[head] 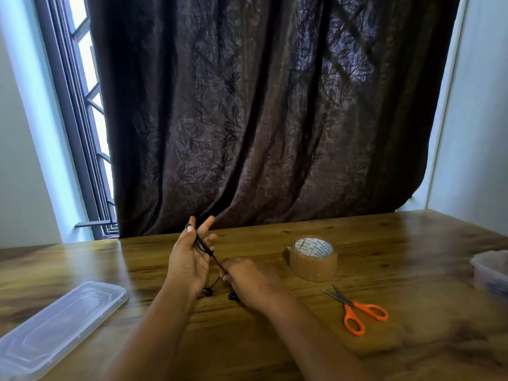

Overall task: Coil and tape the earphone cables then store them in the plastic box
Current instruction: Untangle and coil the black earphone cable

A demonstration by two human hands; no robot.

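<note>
The right hand (pixel 247 279) has its grip pinched on the black earphone cable (pixel 204 250), fingers curled round the strand low over the wooden surface (pixel 275 339). From that pinch the cable runs up toward 11 o'clock to the left hand (pixel 189 259), which stands upright with its palm turned to the right and its grip spread, fingers straight. The cable lies in loops across those fingers; whether the thumb presses it I cannot tell. Below the hands the 2 earbuds (pixel 208 292) hang on short ends at or just above the wood, 1 by the left wrist and 1 under the right hand. At 2 o'clock from the hands a roll of brown tape (pixel 313 261) lies flat. At 4 o'clock lie orange-handled scissors (pixel 357 312), tips pointing to 10 o'clock. At 3 o'clock, cut by the frame edge and blurred, sits the plastic box (pixel 492 270), well apart from the cable. At 8 o'clock its clear lid (pixel 60 323) lies flat. At 12 o'clock hangs a dark patterned curtain (pixel 261 105), with a window (pixel 88 105) at 10 o'clock.
</note>
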